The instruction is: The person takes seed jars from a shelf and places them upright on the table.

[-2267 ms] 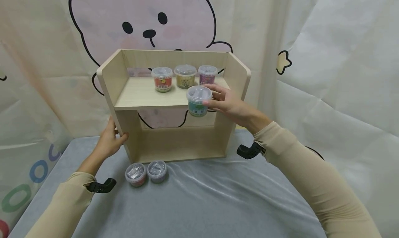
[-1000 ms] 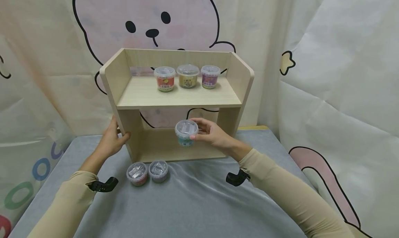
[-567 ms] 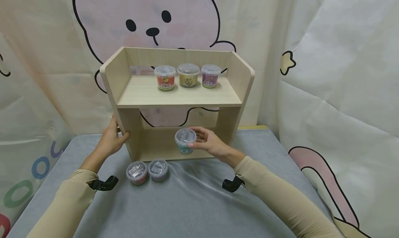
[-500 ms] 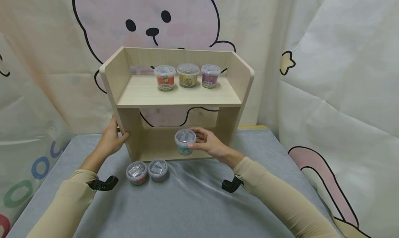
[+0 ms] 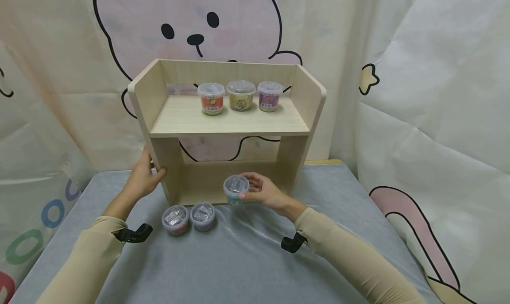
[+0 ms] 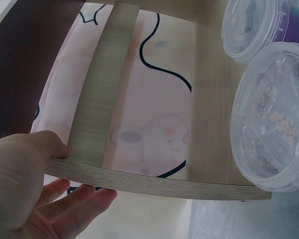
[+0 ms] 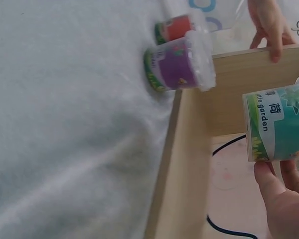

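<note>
In the head view my right hand [image 5: 266,192] pinches a small clear-lidded plastic tub [image 5: 235,190] between thumb and fingers, held in front of the shelf's lower edge. The right wrist view shows its teal label [image 7: 289,117] with "garden" printed on it. My left hand [image 5: 141,179] grips the left side panel of a pale wooden two-tier shelf [image 5: 227,128]; in the left wrist view its thumb and fingers [image 6: 84,211] lie on either side of the panel edge. On the table, a red tub [image 5: 175,220] and a purple tub [image 5: 202,217] stand side by side at the shelf's front left.
Along the upper tier stand a red-labelled tub [image 5: 211,101], a yellow tub [image 5: 241,98] and a purple tub [image 5: 269,97]. A grey cloth [image 5: 247,264] covers the table. Behind hangs a curtain [image 5: 326,38] with cartoon drawings.
My right hand has carried the teal tub down and slightly left, from the upper tier's front edge to the lower tier's front edge. My left hand has kept its grip on the shelf.
</note>
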`<state>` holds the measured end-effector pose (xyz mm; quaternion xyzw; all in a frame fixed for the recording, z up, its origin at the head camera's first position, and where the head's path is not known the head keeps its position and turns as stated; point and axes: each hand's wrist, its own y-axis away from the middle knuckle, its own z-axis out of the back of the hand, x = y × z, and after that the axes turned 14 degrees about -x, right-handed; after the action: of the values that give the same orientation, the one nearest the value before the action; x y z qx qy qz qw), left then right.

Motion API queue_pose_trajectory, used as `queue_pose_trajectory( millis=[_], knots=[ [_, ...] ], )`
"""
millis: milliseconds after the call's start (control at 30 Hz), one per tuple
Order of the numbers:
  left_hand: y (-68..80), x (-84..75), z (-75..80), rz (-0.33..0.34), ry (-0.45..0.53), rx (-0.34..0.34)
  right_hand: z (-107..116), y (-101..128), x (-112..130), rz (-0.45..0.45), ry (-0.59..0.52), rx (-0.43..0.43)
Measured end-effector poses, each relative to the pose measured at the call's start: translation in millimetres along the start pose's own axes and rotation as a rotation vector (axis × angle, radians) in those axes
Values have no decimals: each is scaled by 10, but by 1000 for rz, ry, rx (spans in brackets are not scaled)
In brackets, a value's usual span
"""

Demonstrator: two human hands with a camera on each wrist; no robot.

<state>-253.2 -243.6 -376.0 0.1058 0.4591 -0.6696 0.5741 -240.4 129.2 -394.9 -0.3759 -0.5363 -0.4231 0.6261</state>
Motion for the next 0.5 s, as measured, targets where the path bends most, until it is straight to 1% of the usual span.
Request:
queue_pose_trajectory(
  millis=[167,400,500],
  knots=[
    [-12,-3,-24,5,6,5,-26,9,-139,-3,-10,5],
    [-8,2,-15,20,30,2,-111,-19,-327,-22,-36,9],
    [-4,3,-20,13,31,-3,-137,-26,-436,-36,-46,19]
  ],
)
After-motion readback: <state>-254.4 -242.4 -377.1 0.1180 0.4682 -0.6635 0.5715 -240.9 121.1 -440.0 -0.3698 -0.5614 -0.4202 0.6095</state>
